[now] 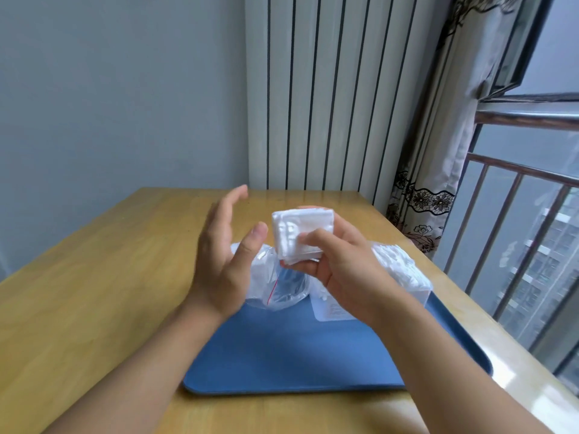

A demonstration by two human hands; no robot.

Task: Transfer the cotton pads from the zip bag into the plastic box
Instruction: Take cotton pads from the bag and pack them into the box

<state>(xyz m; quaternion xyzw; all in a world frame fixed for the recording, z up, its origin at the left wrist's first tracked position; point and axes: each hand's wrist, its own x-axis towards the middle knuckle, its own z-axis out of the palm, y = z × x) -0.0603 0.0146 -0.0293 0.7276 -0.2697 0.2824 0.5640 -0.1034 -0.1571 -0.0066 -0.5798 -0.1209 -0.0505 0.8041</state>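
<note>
A thick white stack of square cotton pads [299, 236] is pinched in the right hand [341, 267], thumb across its near face and the other fingers behind and beneath it, just right of the frame's centre; the stack is held raised, its broad face turned toward the camera and its short axis running between thumb and fingers. The left hand [224, 255] is spread wide and holds nothing, palm facing the stack, its fingertips just beside the stack's left edge but apart from it. Directly below both hands, at mid-frame, the crumpled clear zip bag with a red seal line [275, 289] lies slack on the flat blue plastic tray [297, 352]. The clear plastic box [404, 277], which seems already to hold some white pads, is seen to the right of the held stack and lower, partly hidden behind the right wrist. The coming move is judged to turn on that offset: the stack would have to be carried rightward and down, and the right hand is the nearer one. The tray rests on a pale wooden table [94, 277].
</note>
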